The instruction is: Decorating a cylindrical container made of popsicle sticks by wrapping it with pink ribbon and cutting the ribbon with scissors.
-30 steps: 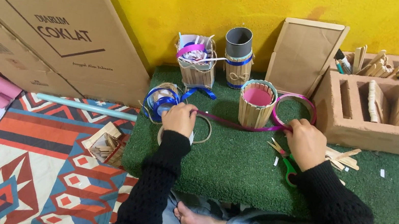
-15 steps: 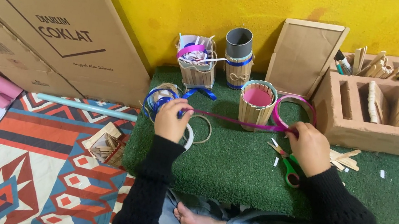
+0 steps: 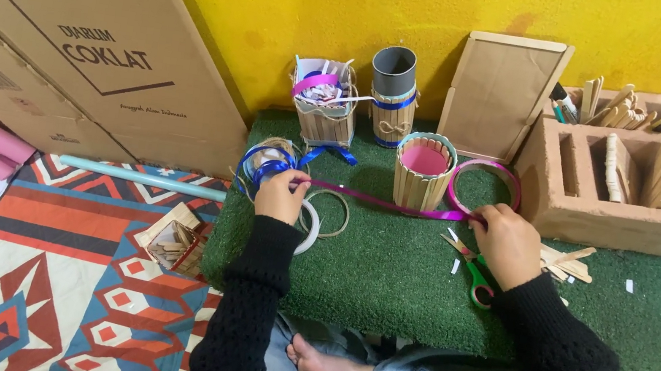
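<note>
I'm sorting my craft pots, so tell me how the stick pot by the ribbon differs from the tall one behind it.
The stick pot with the pink lining is wider and shorter; the grey-tube pot is taller and narrower. The former shows pink inside and stands just behind the purple ribbon stretched between the left hand and right hand; the latter carries a twine bow and stands by the wall. Both are upright and clad in wooden sticks.

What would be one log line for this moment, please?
left hand: holds ribbon end | right hand: holds other end | ribbon: stretched before stick cup | scissors: on mat

Left hand [image 3: 280,196], right hand [image 3: 507,243] stretch purple ribbon [image 3: 384,202] taut — before stick cup [image 3: 423,170].
</note>
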